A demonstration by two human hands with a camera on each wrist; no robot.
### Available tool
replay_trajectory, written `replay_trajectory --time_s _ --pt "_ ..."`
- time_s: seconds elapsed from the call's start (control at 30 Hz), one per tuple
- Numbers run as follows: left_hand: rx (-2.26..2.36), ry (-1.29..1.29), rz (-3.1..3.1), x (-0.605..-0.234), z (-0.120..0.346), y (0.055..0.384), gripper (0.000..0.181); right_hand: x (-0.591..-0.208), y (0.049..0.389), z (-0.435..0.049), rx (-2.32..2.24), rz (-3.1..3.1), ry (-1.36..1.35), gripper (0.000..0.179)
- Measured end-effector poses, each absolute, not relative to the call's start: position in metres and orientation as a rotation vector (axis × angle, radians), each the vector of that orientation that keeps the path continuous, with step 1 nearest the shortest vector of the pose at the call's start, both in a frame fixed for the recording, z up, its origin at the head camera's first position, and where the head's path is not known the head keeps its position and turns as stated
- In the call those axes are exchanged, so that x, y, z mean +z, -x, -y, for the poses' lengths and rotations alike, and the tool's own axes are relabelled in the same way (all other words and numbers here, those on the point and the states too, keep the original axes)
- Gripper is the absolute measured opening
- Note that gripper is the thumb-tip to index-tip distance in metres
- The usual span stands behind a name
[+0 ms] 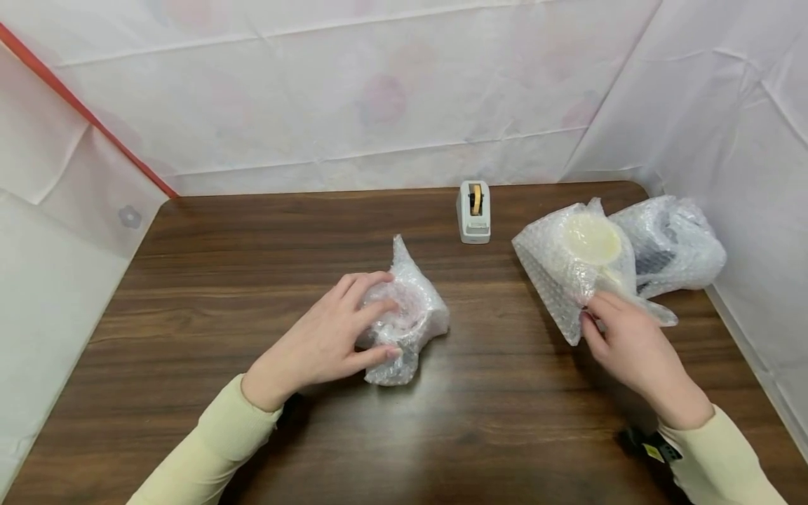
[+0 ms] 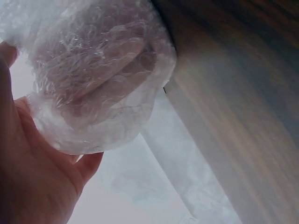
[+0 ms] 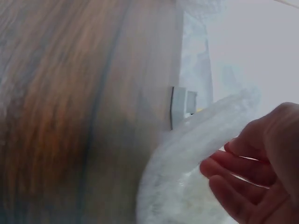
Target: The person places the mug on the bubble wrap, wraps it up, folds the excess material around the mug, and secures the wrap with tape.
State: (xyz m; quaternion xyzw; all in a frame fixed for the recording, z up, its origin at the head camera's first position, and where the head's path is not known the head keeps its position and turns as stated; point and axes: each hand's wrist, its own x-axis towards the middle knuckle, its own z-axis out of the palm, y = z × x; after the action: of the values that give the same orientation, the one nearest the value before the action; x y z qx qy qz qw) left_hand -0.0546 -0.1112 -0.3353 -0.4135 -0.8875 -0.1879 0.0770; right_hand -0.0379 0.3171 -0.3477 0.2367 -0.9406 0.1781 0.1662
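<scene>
A bubble-wrapped pinkish round thing (image 1: 407, 308) sits on the table left of centre, one twisted corner of wrap pointing away from me. My left hand (image 1: 322, 333) grips it from the left, fingers over its top and thumb on the near side. In the left wrist view the wrapped thing (image 2: 100, 79) has a rounded outline under the plastic. To the right, a pale yellow round thing (image 1: 592, 238) shows through another bubble-wrapped bundle (image 1: 549, 256). My right hand (image 1: 631, 344) pinches the gathered near edge of this wrap. The right wrist view shows the cloudy bubble wrap (image 3: 187, 163) at the fingertips.
A white tape dispenser (image 1: 475, 212) with a yellowish roll stands at the back. Beyond the right bundle lies another bubble-wrapped bundle (image 1: 675, 242) with something dark inside, close to the right edge. White sheeting (image 1: 315, 105) hangs behind the brown wooden table (image 1: 240, 238) and along both sides.
</scene>
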Motion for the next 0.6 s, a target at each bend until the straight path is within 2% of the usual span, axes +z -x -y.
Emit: replay_trajectory --time_s 0.1,0.27,0.43,0.53,0.6 --pt "-0.562 1.234 2.642 -0.332 0.112 0.053 0.062 -0.34 0.033 -0.314 0.494 2.588 -0.617 0.011" --pt "-0.604 1.203 2.606 -0.322 0.112 0.046 0.064 -0.332 0.027 -0.312 0.504 2.478 -0.544 0.02" --pt "-0.497 1.266 2.504 -0.311 0.096 0.034 0.049 -0.326 0.026 -0.3 0.553 2.407 -0.601 0.03" --pt "-0.273 1.341 2.422 -0.309 0.074 0.024 0.039 -0.326 0.025 -0.288 0.599 2.378 -0.707 0.033" --pt "-0.08 1.353 2.392 -0.312 0.059 0.02 0.039 -0.327 0.025 -0.279 0.619 2.387 -0.772 0.032"
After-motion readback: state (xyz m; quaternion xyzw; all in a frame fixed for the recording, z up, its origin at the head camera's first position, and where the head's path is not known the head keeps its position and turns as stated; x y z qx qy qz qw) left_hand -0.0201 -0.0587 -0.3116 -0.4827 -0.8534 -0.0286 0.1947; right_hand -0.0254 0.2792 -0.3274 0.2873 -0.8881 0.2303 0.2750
